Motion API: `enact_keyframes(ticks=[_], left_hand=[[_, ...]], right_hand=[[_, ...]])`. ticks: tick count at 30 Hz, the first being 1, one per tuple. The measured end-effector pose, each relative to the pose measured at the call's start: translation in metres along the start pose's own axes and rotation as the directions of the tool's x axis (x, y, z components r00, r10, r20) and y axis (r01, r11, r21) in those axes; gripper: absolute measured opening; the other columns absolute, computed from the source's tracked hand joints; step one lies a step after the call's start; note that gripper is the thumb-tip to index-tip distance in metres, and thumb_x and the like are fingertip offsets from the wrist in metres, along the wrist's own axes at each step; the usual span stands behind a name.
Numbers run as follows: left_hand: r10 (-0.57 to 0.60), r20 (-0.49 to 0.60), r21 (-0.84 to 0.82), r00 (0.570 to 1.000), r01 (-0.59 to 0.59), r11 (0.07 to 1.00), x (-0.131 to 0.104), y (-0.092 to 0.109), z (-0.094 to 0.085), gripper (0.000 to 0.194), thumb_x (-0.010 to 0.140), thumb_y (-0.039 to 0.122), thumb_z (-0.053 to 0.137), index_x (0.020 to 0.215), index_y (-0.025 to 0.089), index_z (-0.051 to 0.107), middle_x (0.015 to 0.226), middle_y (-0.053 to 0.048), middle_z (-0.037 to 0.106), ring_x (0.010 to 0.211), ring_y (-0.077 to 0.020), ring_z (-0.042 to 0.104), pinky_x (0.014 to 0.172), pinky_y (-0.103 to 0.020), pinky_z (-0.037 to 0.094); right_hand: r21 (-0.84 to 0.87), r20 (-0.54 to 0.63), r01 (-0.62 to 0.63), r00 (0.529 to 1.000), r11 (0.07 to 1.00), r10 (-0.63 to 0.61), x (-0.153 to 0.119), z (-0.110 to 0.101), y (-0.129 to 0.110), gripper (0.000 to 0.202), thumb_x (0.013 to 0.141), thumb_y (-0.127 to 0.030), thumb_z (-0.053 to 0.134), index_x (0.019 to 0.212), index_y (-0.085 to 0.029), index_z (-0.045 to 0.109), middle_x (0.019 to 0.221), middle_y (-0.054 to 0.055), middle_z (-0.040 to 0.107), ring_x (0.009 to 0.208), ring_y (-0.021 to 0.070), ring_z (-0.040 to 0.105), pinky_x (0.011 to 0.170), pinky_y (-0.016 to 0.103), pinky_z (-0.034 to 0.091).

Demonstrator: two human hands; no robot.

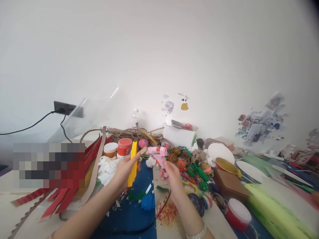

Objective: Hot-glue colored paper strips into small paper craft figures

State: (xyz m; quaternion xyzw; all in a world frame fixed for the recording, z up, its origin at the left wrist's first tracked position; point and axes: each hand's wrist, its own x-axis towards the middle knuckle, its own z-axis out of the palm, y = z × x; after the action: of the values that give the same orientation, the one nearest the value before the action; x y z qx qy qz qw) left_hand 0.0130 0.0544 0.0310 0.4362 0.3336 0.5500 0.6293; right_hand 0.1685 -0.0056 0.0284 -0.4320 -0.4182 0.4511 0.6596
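Glue gun (pixel 156 152), pink, mid-scene above cluttered surface (pixel 143 217), nozzle (pixel 147 151) leftward. Right grip (pixel 173 177) closed around handle (pixel 163 166); left grip (pixel 125 170) holds yellow strip (pixel 133 166). Gun probably light, stiff plastic; best held by handle, clear of possibly hot nozzle; cable (pixel 163 209) may tug.

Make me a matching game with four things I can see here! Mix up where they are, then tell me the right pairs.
1. glue gun
2. yellow strip
3. bottle
4. socket

A. standing upright near the wall
B. in the left hand
C. fixed to the wall, with a black cord plugged in
D. pink, in the right hand

Right pairs: 1-D, 2-B, 3-A, 4-C
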Motion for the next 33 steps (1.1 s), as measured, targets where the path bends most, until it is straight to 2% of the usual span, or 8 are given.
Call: enact_keyframes(ticks=[7, 11, 14, 16, 19, 23, 27, 33], left_hand=[[0.018, -0.054, -0.019, 0.998, -0.019, 1.000, -0.006, 0.008, 0.002, 0.038, 0.062, 0.049, 0.070, 0.065, 0.018, 0.049, 0.048, 0.007, 0.049, 0.042, -0.0079, 0.046, 0.042, -0.020, 0.034], [0.053, -0.045, -0.029, 0.998, -0.055, 0.998, -0.007, 0.009, 0.004, 0.035, 0.064, 0.048, 0.068, 0.070, 0.018, 0.051, 0.053, 0.007, 0.049, 0.043, -0.0074, 0.044, 0.044, -0.020, 0.035], [0.172, -0.045, 0.207, 0.984, -0.159, 0.965, -0.012, 0.011, 0.007, 0.031, 0.072, 0.049, 0.059, 0.075, 0.018, 0.052, 0.052, 0.006, 0.049, 0.046, -0.0116, 0.048, 0.047, -0.023, 0.038], [0.352, -0.008, 0.442, 0.936, -0.312, 0.841, -0.017, 0.013, 0.008, 0.026, 0.078, 0.044, 0.052, 0.083, 0.019, 0.054, 0.060, 0.001, 0.057, 0.058, -0.0171, 0.056, 0.055, -0.027, 0.043], [0.579, 0.258, 0.667, 0.773, -0.576, 0.473, -0.023, 0.014, 0.005, 0.015, 0.082, 0.029, 0.045, 0.092, 0.021, 0.053, 0.108, -0.010, 0.063, 0.095, -0.0241, 0.059, 0.077, -0.034, 0.046], [0.532, 0.620, 0.660, 0.577, -0.750, 0.044, -0.028, 0.011, 0.002, 0.019, 0.081, 0.011, 0.036, 0.089, 0.020, 0.051, 0.135, -0.014, 0.047, 0.099, -0.0222, 0.060, 0.078, -0.033, 0.046], [0.442, 0.698, 0.682, 0.563, -0.710, -0.173, -0.029, 0.005, 0.003, 0.021, 0.079, 0.006, 0.034, 0.083, 0.020, 0.049, 0.141, -0.014, 0.039, 0.086, -0.0197, 0.062, 0.065, -0.029, 0.048], [0.411, 0.695, 0.713, 0.590, -0.640, -0.286, -0.028, 0.002, 0.005, 0.020, 0.078, 0.005, 0.035, 0.079, 0.020, 0.048, 0.144, -0.012, 0.036, 0.079, -0.0181, 0.061, 0.056, -0.027, 0.046]], right_hand=[[0.028, -0.187, 0.086, 0.979, 0.996, -0.079, 0.011, -0.014, 0.003, 0.043, 0.062, -0.059, 0.067, 0.064, -0.017, 0.056, 0.050, -0.005, 0.049, 0.041, 0.0074, 0.040, 0.041, 0.021, 0.033], [0.275, -0.082, 0.034, 0.997, 0.961, -0.012, 0.015, -0.019, -0.001, 0.036, 0.060, -0.045, 0.074, 0.065, -0.018, 0.052, 0.054, -0.006, 0.049, 0.042, 0.0064, 0.041, 0.044, 0.021, 0.038], [0.327, -0.015, 0.005, 1.000, 0.945, 0.000, 0.011, -0.016, -0.006, 0.032, 0.059, -0.035, 0.077, 0.062, -0.018, 0.050, 0.054, -0.007, 0.046, 0.042, 0.0056, 0.039, 0.044, 0.020, 0.036], [0.346, 0.013, -0.011, 1.000, 0.938, 0.006, 0.008, -0.014, -0.009, 0.030, 0.060, -0.033, 0.076, 0.062, -0.018, 0.050, 0.053, -0.007, 0.045, 0.042, 0.0054, 0.038, 0.043, 0.020, 0.036], [0.365, 0.055, -0.030, 0.998, 0.931, 0.011, 0.004, -0.012, -0.011, 0.028, 0.063, -0.030, 0.073, 0.060, -0.019, 0.048, 0.054, -0.007, 0.045, 0.042, 0.0056, 0.038, 0.044, 0.020, 0.036], [0.350, 0.123, -0.052, 0.992, 0.935, 0.009, -0.001, -0.011, -0.014, 0.029, 0.067, -0.027, 0.070, 0.057, -0.019, 0.045, 0.054, -0.007, 0.044, 0.044, 0.0064, 0.039, 0.046, 0.021, 0.036], [0.322, 0.182, -0.033, 0.983, 0.946, -0.028, -0.004, -0.010, -0.013, 0.027, 0.068, -0.025, 0.069, 0.056, -0.018, 0.045, 0.052, -0.007, 0.043, 0.044, 0.0069, 0.040, 0.048, 0.021, 0.036], [0.348, 0.187, -0.023, 0.981, 0.937, -0.045, -0.004, -0.012, -0.009, 0.027, 0.070, -0.025, 0.066, 0.056, -0.018, 0.044, 0.053, -0.006, 0.045, 0.045, 0.0074, 0.041, 0.049, 0.022, 0.036]])
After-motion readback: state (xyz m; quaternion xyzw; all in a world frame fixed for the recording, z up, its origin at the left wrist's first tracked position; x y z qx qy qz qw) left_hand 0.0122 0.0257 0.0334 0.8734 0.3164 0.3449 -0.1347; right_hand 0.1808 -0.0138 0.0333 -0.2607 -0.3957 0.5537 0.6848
